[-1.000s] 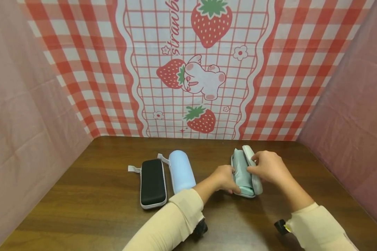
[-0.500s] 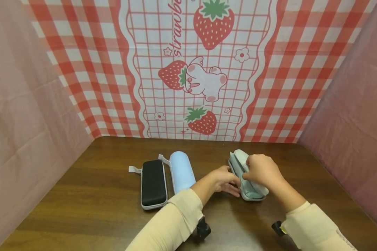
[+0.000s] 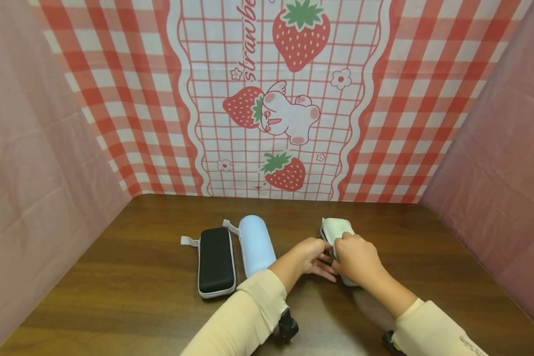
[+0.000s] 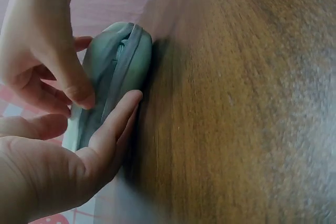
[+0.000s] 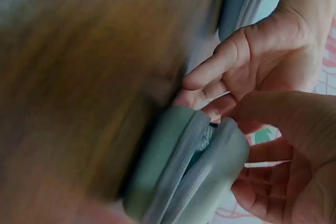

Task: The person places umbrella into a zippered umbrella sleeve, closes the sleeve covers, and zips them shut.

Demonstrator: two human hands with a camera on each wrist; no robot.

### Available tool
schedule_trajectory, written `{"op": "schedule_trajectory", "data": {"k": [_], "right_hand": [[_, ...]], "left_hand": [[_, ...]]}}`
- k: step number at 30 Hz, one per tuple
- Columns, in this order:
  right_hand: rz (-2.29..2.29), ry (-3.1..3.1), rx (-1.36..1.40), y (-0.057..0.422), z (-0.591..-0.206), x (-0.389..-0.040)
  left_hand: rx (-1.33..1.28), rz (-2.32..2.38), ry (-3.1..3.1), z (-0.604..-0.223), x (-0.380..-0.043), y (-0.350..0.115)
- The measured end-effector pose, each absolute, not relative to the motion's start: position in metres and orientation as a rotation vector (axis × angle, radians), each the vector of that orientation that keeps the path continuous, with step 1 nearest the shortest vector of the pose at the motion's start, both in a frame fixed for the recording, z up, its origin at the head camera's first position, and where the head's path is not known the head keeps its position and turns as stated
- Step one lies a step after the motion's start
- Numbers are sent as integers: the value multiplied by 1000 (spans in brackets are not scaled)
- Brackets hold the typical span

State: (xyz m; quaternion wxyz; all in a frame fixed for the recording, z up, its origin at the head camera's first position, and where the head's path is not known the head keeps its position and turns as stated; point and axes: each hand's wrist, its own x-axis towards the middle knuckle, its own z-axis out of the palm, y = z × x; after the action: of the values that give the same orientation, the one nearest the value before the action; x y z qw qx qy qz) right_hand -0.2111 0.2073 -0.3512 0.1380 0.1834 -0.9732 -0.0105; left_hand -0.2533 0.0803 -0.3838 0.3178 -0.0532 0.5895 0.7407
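A pale green zippered case (image 3: 338, 227) lies on the right half of the table. Its lid is down, but a gap shows along the zip in both wrist views. My right hand (image 3: 360, 259) grips the case across the lid, its thumb near the zip and its fingers over the far side. My left hand (image 3: 309, 254) rests against the left side of the case with fairly straight fingers (image 4: 123, 111). In the right wrist view, some teal fabric (image 5: 198, 155) shows inside the gap. The middle of the case is hidden under my right hand in the head view.
A black zippered case (image 3: 216, 259) with a grey strap lies at the left of the wooden table (image 3: 115, 277). Beside it is a light blue case (image 3: 255, 242), partly behind my left forearm. A red checked strawberry cloth (image 3: 289, 118) hangs behind.
The lid of the green case has swung from leaning open to down over its contents, my right hand moving left with it. The fabric-wrapped contents are now covered. My left hand stays beside the case.
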Motion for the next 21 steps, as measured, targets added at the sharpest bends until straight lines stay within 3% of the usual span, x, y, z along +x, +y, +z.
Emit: {"op": "schedule_trajectory", "data": {"k": [8, 21], "right_hand": [[281, -2806, 591, 230, -357, -209], [614, -2978, 385, 261, -356, -218]], "left_hand": [[-139, 1950, 1722, -387, -254, 84], [-173, 1943, 1886, -384, -251, 95]]}}
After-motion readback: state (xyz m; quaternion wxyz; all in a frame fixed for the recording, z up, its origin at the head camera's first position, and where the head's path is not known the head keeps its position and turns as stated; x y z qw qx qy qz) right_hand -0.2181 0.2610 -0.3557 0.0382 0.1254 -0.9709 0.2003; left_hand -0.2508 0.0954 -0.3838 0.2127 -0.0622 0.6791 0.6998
